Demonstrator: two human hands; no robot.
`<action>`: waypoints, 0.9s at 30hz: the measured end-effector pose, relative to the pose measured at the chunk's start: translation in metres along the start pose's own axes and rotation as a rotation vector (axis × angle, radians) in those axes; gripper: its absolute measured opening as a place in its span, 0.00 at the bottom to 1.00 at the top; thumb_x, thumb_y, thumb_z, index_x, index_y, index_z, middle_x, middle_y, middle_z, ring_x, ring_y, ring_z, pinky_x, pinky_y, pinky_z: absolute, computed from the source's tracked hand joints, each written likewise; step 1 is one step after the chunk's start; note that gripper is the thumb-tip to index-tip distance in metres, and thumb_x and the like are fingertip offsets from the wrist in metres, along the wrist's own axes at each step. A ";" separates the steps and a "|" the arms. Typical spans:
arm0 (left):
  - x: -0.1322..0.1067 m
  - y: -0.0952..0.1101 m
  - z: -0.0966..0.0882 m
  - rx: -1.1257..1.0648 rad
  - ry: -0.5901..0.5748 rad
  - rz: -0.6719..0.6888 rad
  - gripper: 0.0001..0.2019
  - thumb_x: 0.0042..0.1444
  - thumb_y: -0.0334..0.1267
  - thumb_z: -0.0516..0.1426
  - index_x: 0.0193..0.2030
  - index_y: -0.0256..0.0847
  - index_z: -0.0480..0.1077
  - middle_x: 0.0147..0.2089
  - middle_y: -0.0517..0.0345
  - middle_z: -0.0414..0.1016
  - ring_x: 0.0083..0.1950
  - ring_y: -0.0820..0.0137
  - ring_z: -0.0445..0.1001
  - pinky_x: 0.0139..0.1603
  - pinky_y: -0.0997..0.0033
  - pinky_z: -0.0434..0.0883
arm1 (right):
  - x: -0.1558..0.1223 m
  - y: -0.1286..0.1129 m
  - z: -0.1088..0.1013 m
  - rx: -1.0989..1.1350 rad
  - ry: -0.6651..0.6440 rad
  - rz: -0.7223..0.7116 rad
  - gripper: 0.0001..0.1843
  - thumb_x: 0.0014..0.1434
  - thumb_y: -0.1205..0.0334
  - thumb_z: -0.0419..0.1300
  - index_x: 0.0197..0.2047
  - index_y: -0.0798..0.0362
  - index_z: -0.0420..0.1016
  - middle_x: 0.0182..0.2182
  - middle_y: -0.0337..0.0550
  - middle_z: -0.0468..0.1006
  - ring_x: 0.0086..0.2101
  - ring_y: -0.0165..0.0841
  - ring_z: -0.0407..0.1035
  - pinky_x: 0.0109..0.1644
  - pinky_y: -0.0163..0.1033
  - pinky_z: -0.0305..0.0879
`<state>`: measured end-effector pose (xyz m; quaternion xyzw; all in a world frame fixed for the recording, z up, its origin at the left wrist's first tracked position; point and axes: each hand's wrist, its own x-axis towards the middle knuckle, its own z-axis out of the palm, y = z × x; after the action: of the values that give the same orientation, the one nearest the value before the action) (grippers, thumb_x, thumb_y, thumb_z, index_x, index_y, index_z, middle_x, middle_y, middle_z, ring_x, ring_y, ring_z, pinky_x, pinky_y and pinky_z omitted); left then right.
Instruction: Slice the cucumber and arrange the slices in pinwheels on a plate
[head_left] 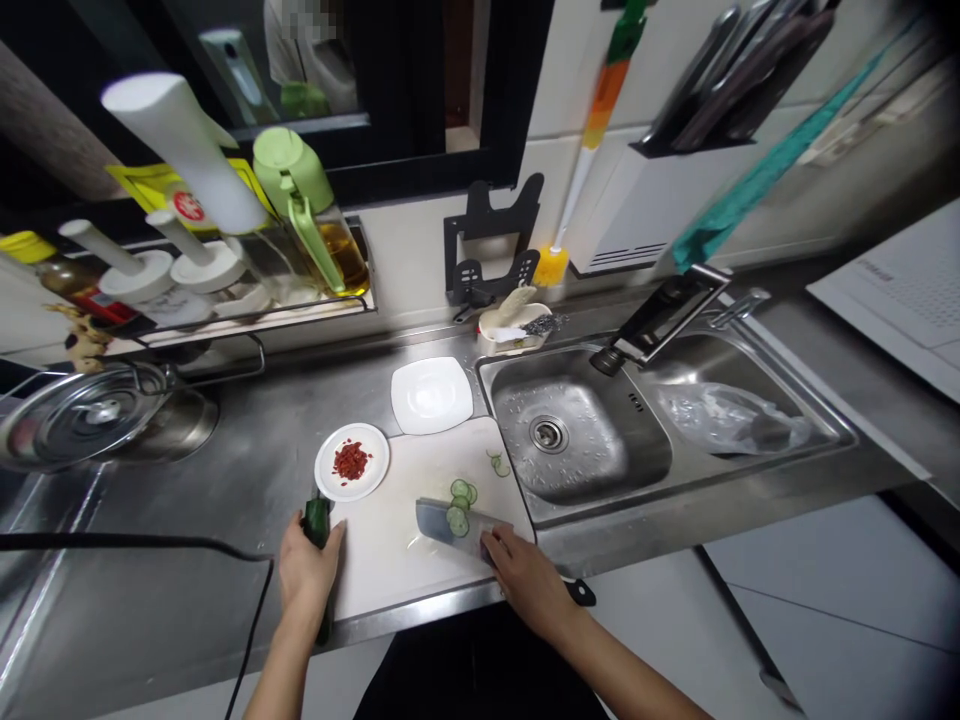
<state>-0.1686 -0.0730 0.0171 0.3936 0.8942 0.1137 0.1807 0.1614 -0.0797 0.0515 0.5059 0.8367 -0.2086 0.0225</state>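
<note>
My left hand [307,565] is closed around a dark green cucumber [316,522] at the left edge of the white cutting board [375,570]. The cucumber's lower end shows below my wrist. My right hand [521,575] grips a wide-bladed kitchen knife [442,524] near the heel of its blade. Its black handle end [581,592] sticks out past my hand. Several cucumber slices [459,508] lie on or against the blade. Thin cucumber pieces [497,462] rest near the board's right edge. A small white plate [325,470] of chopped red pieces [351,460] stands at the board's upper left corner.
A white square plate [431,395] sits behind the board. To the right is a steel sink [585,400] with a black faucet [652,310] and a plastic bag [727,418]. A lidded pot [150,420] stands left; a black cable [135,541] crosses the counter.
</note>
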 end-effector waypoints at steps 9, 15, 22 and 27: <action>-0.012 0.005 -0.006 -0.010 0.164 0.122 0.37 0.52 0.53 0.54 0.62 0.27 0.53 0.59 0.33 0.61 0.62 0.49 0.58 0.59 0.50 0.60 | -0.002 0.009 0.006 -0.070 0.048 -0.071 0.23 0.56 0.77 0.50 0.55 0.55 0.63 0.48 0.51 0.70 0.42 0.35 0.68 0.44 0.39 0.63; -0.066 0.063 0.018 -0.198 -0.089 0.581 0.23 0.50 0.47 0.58 0.52 0.39 0.64 0.47 0.47 0.70 0.50 0.57 0.68 0.52 0.54 0.66 | 0.000 0.010 0.005 -0.130 0.076 -0.135 0.23 0.57 0.77 0.51 0.55 0.56 0.63 0.46 0.51 0.72 0.40 0.35 0.68 0.41 0.39 0.63; -0.077 0.114 0.050 -0.137 -0.311 0.588 0.31 0.42 0.45 0.64 0.53 0.41 0.62 0.50 0.49 0.67 0.53 0.57 0.65 0.52 0.56 0.63 | 0.003 0.014 -0.001 -0.203 0.063 -0.155 0.23 0.57 0.77 0.51 0.56 0.56 0.62 0.45 0.50 0.72 0.38 0.36 0.67 0.39 0.41 0.63; -0.061 0.131 0.058 -0.075 -0.395 0.563 0.33 0.40 0.46 0.64 0.54 0.42 0.62 0.52 0.49 0.65 0.56 0.56 0.62 0.54 0.56 0.60 | 0.003 0.021 -0.008 -0.196 0.036 -0.122 0.22 0.57 0.77 0.51 0.55 0.55 0.63 0.43 0.48 0.72 0.38 0.36 0.66 0.39 0.41 0.62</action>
<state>-0.0195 -0.0278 0.0244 0.6321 0.6936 0.1135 0.3263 0.1794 -0.0655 0.0513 0.4531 0.8825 -0.1178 0.0440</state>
